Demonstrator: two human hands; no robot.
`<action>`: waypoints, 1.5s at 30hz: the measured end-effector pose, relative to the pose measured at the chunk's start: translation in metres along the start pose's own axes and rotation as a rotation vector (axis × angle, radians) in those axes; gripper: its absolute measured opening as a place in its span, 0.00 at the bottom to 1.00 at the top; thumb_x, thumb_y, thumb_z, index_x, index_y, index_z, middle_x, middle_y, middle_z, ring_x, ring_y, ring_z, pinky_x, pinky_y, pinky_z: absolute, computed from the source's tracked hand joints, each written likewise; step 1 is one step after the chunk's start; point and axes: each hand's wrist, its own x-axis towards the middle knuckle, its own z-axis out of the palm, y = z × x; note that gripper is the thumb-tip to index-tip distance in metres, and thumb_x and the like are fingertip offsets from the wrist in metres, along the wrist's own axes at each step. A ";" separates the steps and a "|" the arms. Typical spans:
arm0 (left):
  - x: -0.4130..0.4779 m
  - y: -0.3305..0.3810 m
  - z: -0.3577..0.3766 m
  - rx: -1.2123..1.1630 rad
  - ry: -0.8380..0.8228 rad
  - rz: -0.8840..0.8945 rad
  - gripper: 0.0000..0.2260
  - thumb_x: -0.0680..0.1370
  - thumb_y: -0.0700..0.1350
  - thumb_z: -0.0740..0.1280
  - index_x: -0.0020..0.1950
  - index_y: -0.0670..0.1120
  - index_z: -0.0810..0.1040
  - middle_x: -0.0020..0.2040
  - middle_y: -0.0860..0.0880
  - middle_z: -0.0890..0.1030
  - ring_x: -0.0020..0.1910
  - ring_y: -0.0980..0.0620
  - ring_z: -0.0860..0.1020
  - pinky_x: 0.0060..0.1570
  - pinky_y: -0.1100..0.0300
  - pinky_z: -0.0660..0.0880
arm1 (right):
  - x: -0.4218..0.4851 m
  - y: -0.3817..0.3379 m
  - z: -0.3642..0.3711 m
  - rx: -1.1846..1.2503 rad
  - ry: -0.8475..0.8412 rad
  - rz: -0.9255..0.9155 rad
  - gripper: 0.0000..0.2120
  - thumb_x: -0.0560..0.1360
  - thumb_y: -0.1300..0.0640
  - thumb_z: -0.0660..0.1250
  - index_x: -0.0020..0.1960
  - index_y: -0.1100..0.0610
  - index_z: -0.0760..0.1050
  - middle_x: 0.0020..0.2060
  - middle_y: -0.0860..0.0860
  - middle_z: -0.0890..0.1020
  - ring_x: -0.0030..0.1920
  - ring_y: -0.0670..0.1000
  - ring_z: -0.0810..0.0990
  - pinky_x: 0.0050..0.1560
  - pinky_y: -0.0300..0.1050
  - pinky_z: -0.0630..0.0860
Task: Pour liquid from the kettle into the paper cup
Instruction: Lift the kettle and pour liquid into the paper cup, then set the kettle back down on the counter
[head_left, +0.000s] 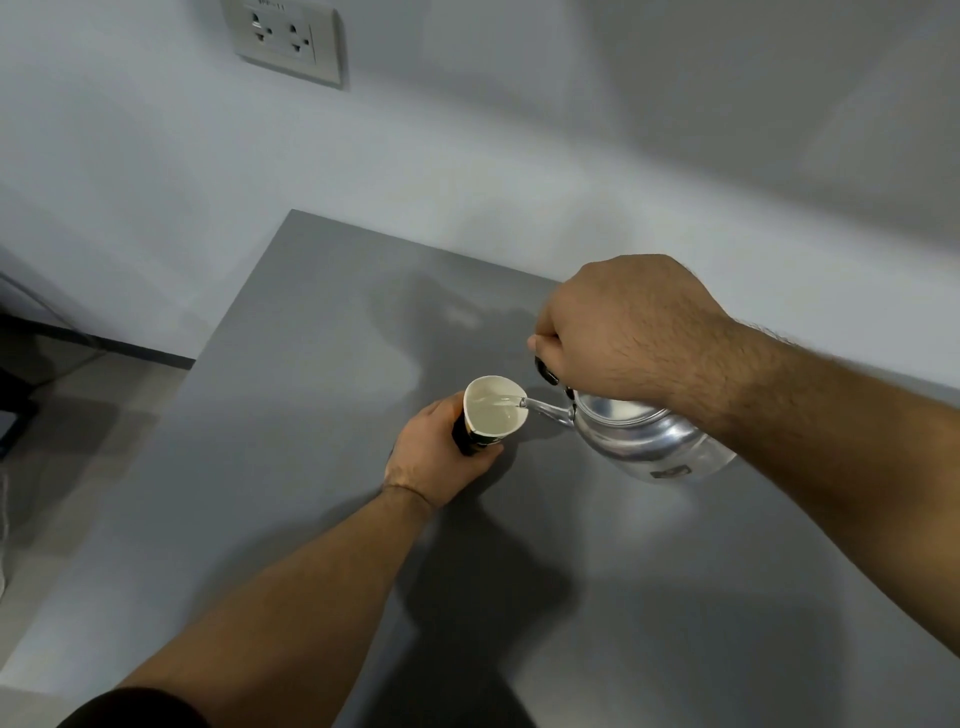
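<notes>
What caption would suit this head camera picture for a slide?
Right hand tips a metal kettle, its spout over a paper cup held by the left hand on a grey table.

Dim, soft shadows on table (675, 597), edges warped

One paper cup (492, 408) and one metal kettle (652, 441) are above the grey bench (311, 322), toward its far edge. Two hands are in view, the left hand (439, 454) and the right hand (623, 327). One double wall socket (284, 39) sits on the wall.
</notes>
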 end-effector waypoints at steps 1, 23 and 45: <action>0.000 -0.001 0.000 0.006 -0.003 0.003 0.27 0.66 0.60 0.76 0.63 0.59 0.76 0.55 0.54 0.85 0.54 0.51 0.82 0.53 0.57 0.78 | -0.005 -0.001 -0.005 -0.018 0.026 -0.005 0.21 0.77 0.44 0.60 0.33 0.51 0.83 0.22 0.46 0.73 0.23 0.48 0.71 0.27 0.39 0.67; -0.001 0.001 0.001 0.030 -0.032 -0.101 0.26 0.64 0.60 0.77 0.60 0.64 0.74 0.45 0.70 0.77 0.45 0.64 0.80 0.42 0.77 0.69 | -0.053 0.083 0.067 1.042 -0.017 0.453 0.09 0.80 0.48 0.70 0.48 0.43 0.90 0.35 0.41 0.88 0.30 0.38 0.81 0.36 0.39 0.72; -0.001 0.001 -0.004 -0.029 -0.079 -0.054 0.25 0.66 0.56 0.78 0.59 0.74 0.74 0.55 0.78 0.77 0.54 0.76 0.75 0.52 0.78 0.70 | 0.055 0.132 0.105 1.027 0.184 0.518 0.11 0.80 0.47 0.68 0.50 0.48 0.89 0.45 0.47 0.90 0.46 0.50 0.87 0.52 0.47 0.81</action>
